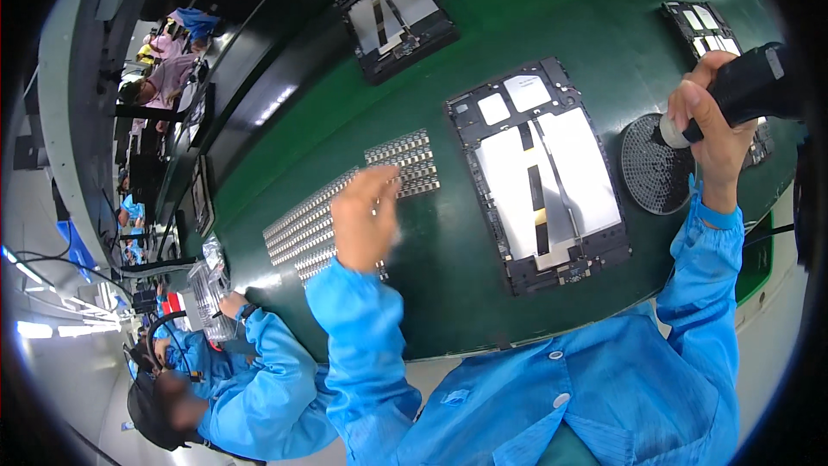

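My left hand (365, 217) hovers over or touches strips of small metal pieces (315, 216) on the green table, its fingers curled together. Whatever they hold, if anything, is too small to make out. In my right hand (720, 134) is a black electric screwdriver (759, 82) with a pale nose, tilted toward a round perforated disc (655, 168). The disc is grey and full of tiny holes. Between my hands lies an opened tablet (552, 185), showing silver battery cells, black strips and a dark frame.
More opened tablets lie farther back, one at the upper left (392, 17) and another at the right (703, 30), partly behind my hand. A co-worker in a blue sleeve (276, 371) sits at the left beside a clear plastic tray (210, 298). A dark shelf edge runs along the left.
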Tool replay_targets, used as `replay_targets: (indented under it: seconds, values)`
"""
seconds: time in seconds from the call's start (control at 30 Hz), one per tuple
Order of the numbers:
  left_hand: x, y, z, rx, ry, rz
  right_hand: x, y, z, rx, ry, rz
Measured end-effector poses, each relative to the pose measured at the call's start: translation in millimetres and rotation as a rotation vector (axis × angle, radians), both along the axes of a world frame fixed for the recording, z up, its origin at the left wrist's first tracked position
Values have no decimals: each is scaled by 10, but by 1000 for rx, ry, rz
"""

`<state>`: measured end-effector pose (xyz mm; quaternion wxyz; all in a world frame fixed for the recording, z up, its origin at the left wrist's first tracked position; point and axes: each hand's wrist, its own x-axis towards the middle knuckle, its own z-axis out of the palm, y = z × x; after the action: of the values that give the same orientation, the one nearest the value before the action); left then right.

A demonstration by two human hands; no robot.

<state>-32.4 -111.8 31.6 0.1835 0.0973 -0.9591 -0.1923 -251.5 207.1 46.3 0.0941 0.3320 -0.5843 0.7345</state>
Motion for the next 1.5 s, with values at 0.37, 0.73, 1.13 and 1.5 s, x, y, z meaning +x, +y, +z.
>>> replay_targets:
  seconds: [0.37, 0.73, 1.13, 1.5]
  values:
    - [-276, -731, 97, 159, -566, 162, -21, 69, -66, 11, 20, 21]
    - [-68, -741, 30, 917, -448, 109, -3, 80, -64, 35, 20, 34]
    - [45, -140, 180, -12, -118, 98, 7, 64, -53, 8, 22, 27]
    - [-327, 555, -122, 994, -162, 62, 34, 42, -54, -24, -3, 51]
